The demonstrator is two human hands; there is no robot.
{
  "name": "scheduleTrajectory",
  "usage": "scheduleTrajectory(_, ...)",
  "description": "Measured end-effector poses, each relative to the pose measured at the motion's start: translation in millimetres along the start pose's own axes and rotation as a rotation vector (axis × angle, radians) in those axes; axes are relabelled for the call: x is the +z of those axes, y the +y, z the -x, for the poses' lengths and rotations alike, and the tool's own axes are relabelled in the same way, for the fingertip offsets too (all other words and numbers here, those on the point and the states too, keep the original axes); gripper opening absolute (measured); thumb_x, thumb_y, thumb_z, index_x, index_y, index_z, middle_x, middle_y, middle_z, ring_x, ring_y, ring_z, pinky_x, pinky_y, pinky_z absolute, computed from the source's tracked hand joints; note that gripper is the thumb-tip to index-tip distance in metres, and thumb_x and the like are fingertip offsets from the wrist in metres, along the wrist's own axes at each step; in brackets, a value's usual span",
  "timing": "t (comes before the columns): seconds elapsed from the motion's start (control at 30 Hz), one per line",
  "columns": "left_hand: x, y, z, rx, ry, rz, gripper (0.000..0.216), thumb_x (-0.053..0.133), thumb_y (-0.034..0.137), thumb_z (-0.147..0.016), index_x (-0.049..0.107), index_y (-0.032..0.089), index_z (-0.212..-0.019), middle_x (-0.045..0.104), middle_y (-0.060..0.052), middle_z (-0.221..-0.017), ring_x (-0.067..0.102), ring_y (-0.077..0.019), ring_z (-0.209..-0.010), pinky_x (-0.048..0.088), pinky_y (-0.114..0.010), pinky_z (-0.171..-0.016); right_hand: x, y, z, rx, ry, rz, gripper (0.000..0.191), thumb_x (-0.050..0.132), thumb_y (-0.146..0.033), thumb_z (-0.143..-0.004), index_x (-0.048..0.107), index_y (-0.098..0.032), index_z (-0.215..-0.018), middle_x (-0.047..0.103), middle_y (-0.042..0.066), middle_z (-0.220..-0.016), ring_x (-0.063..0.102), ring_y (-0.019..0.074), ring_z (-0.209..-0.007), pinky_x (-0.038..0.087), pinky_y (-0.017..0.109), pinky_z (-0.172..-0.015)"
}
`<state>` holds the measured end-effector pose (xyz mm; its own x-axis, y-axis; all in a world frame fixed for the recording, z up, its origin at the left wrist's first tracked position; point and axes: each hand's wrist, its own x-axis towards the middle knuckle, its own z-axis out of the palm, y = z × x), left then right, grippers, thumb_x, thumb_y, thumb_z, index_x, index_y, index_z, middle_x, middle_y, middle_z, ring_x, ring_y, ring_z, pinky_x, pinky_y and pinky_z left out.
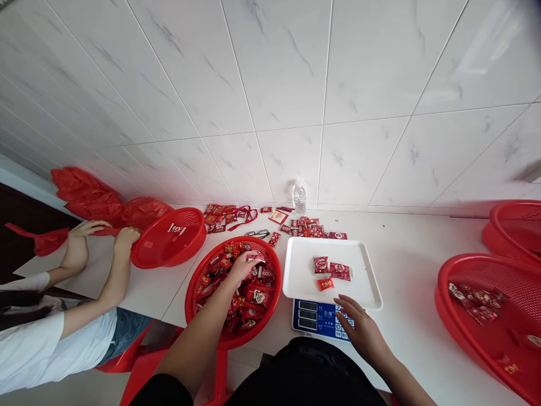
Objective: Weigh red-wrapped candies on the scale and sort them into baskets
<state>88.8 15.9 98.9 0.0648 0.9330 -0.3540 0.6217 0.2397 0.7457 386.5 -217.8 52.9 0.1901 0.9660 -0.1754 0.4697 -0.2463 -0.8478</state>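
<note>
Over the basket [188, 301], left hand [245, 265] is pinching packets [257, 293] from the heap, right hand [359, 330] is resting open by the scale [315, 318] keys below the tray [304, 254]; grabbing few, firmly, seems best.

Bright even light, wide-angle bending, blurred corners

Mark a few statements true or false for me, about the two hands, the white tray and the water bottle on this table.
1. The left hand reaches into the red basket of sweets. True.
2. The white tray holds nothing. False: three packets lie on it.
3. The right hand is at the scale keypad. True.
4. The water bottle lies on its side. False: it stands upright by the wall.
</note>
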Motion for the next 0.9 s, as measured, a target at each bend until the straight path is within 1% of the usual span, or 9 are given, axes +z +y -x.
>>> scheduleTrajectory(0.17, 6.8, -2.8, -6.4, 0.002, -0.009, -0.033, 0.03, 0.062, 0.041, -0.074, 0.062, 0.019, -0.095, 0.064, -0.002, -0.075, 0.059, -0.0156, -0.067, 0.044, -0.022, -0.054, 1.8, 5.4, 0.2, -0.02, 0.008, 0.062, 0.039, 0.039, -0.046, -0.09, 0.056, -0.031, -0.122, 0.05, 0.005, -0.135, 0.062, 0.0232, -0.103, 0.053, 0.039, -0.083)
scheduleTrajectory(0.3, 8.3, 0.7, -11.2, 0.052, 0.02, -0.062, 0.03, 0.051, 0.043, -0.082, 0.06, 0.02, -0.098, 0.067, -0.005, -0.086, 0.062, -0.0175, -0.075, 0.046, -0.023, -0.057, 3.2, 8.6, -0.3, -0.038, 0.01, 0.105, 0.041, 0.037, -0.046, -0.091, 0.056, -0.029, -0.122, 0.051, 0.006, -0.135, 0.062, 0.0224, -0.105, 0.052, 0.039, -0.085)
scheduleTrajectory(0.4, 9.6, -1.0, -18.9, 0.089, 0.037, -0.351, 0.027, 0.044, 0.037, -0.088, 0.058, 0.02, -0.103, 0.068, -0.005, -0.088, 0.063, -0.017, -0.074, 0.046, -0.023, -0.06, 4.3, 11.2, -0.2, -0.041, 0.001, 0.131, 0.041, 0.037, -0.047, -0.091, 0.056, -0.028, -0.122, 0.052, 0.006, -0.134, 0.062, 0.0225, -0.106, 0.053, 0.038, -0.085)
scheduleTrajectory(0.5, 15.2, -7.7, -27.5, 0.089, -0.007, -0.622, 0.021, 0.052, 0.025, -0.083, 0.06, 0.02, -0.102, 0.068, -0.006, -0.087, 0.063, -0.019, -0.072, 0.044, -0.025, -0.062, 5.7, 13.1, 0.1, -0.042, -0.006, 0.144, 0.041, 0.036, -0.046, -0.091, 0.055, -0.029, -0.122, 0.052, 0.006, -0.134, 0.061, 0.0231, -0.108, 0.053, 0.038, -0.085)
scheduleTrajectory(0.6, 23.1, -13.6, -32.2, 0.066, -0.034, -0.715, 0.027, 0.059, 0.017, -0.076, 0.061, 0.02, -0.103, 0.068, -0.01, -0.097, 0.064, -0.0247, -0.084, 0.043, -0.028, -0.066, 7.5, 13.1, 0.0, -0.051, -0.017, 0.145, 0.04, 0.036, -0.044, -0.091, 0.055, -0.028, -0.122, 0.052, 0.006, -0.134, 0.06, 0.0234, -0.109, 0.052, 0.04, -0.087)
scheduleTrajectory(0.67, 27.2, -14.2, -32.3, 0.061, -0.04, -0.769, 0.029, 0.058, 0.015, -0.075, 0.061, 0.02, -0.104, 0.067, -0.011, -0.103, 0.063, -0.0269, -0.091, 0.043, -0.029, -0.067, 8.5, 12.7, -0.1, -0.055, -0.026, 0.136, 0.04, 0.036, -0.043, -0.091, 0.055, -0.028, -0.123, 0.051, 0.007, -0.135, 0.062, 0.0223, -0.105, 0.052, 0.04, -0.086)
scheduleTrajectory(0.7, 28.2, -13.3, -31.5, 0.061, -0.042, -0.791, 0.027, 0.056, 0.015, -0.077, 0.062, 0.02, -0.103, 0.067, -0.011, -0.103, 0.063, -0.0272, -0.091, 0.043, -0.029, -0.068, 8.9, 12.8, 0.1, -0.056, -0.027, 0.13, 0.04, 0.036, -0.043, -0.091, 0.055, -0.027, -0.123, 0.051, 0.007, -0.135, 0.063, 0.0217, -0.103, 0.052, 0.039, -0.086)
scheduleTrajectory(0.8, 24.7, -5.4, -26.1, 0.066, -0.05, -0.843, 0.018, 0.05, 0.018, -0.081, 0.063, 0.021, -0.093, 0.068, -0.01, -0.092, 0.063, -0.0256, -0.083, 0.042, -0.03, -0.067, 9.1, 14.5, 1.3, -0.057, -0.018, 0.122, 0.039, 0.037, -0.042, -0.091, 0.055, -0.028, -0.122, 0.051, 0.007, -0.134, 0.064, 0.0207, -0.1, 0.053, 0.037, -0.084)
scheduleTrajectory(0.9, 11.0, 9.1, -18.3, 0.082, -0.063, -0.879, 0.013, 0.05, 0.018, -0.08, 0.063, 0.021, -0.08, 0.068, -0.008, -0.082, 0.062, -0.0235, -0.075, 0.041, -0.03, -0.066, 7.7, 17.4, 2.6, -0.051, -0.01, 0.126, 0.038, 0.037, -0.041, -0.091, 0.055, -0.028, -0.122, 0.052, 0.007, -0.134, 0.064, 0.0213, -0.102, 0.053, 0.038, -0.084)
